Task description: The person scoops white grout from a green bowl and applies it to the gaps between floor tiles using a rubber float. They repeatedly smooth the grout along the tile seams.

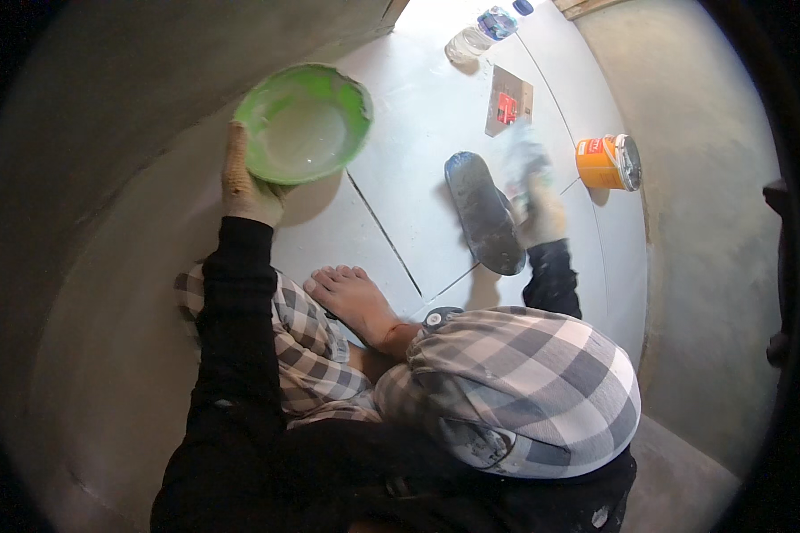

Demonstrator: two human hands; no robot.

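My left hand (251, 182), in a knitted glove, holds a green bowl (304, 124) by its side, with a pale, milky substance inside. My right hand (535, 209), also gloved, is closed on a blurred light-blue and whitish item (526, 155) that I cannot make out. Just left of that hand is a dark oblong piece (482, 209) like a sandal sole. Beyond it a metal scraper blade (508, 102) with a red patch lies on the white tiled floor (400, 204).
A plastic bottle (476, 40) with a blue cap is at the back. An orange bucket (604, 162) sits by the right wall (693, 293). Another wall (142, 115) curves along the left. My bare foot (347, 302) and checkered-clothed knees (516, 382) are below.
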